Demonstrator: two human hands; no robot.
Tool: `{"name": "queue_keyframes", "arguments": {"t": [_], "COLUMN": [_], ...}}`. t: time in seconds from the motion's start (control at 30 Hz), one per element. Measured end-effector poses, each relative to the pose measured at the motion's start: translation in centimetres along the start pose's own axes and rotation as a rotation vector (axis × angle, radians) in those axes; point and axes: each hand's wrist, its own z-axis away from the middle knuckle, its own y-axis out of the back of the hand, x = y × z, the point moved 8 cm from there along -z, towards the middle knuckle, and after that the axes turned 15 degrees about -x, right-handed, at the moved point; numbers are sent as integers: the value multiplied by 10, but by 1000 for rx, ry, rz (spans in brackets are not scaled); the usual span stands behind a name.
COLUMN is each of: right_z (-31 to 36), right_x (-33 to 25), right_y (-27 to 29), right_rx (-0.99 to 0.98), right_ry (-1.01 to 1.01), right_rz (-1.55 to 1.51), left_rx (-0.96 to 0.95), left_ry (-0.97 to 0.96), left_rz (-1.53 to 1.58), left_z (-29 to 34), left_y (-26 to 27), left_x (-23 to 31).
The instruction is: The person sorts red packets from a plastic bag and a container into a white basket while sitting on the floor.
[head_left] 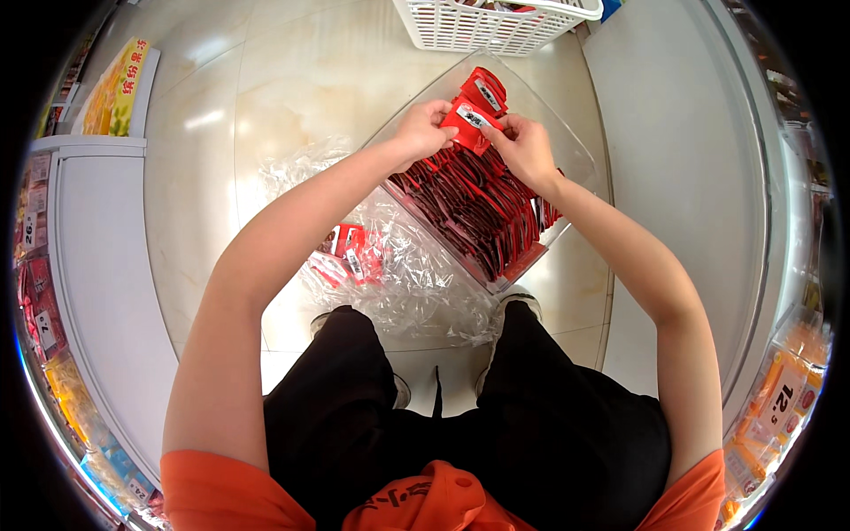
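Observation:
Between my two hands is a small red packet (470,125) with a white label. My left hand (425,133) pinches its left side, and my right hand (522,152) grips its right side with the thumb on top. Under them stands a clear plastic bin (580,152) on the floor, set at an angle. Red packets (478,217) stand on edge in tight rows inside it. Another red packet (484,88) lies just beyond the held one. To the left of the bin, a crumpled clear plastic bag (407,274) has several red packets (359,252) at its left part.
A white slotted basket (496,31) is on the tiled floor at the far side. White display units flank me, the left panel (106,239) and the right panel (682,177). Packaged goods line the shelves at both rims. My shoes are close to the bag and the bin's near corner.

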Motion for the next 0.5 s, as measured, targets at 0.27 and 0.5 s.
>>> {"name": "queue_keyframes", "arguments": {"t": [0.27, 0.5], "right_z": [-16, -35], "right_x": [0, -8], "right_y": [24, 28], "right_rx": [197, 116], "right_ry": [-85, -263], "right_rz": [204, 510], "left_rx": [-145, -245], "left_ry": [-125, 406], "left_rz": [-586, -997], "left_z": [134, 174], "left_y": [30, 70], "left_x": [56, -75]}}
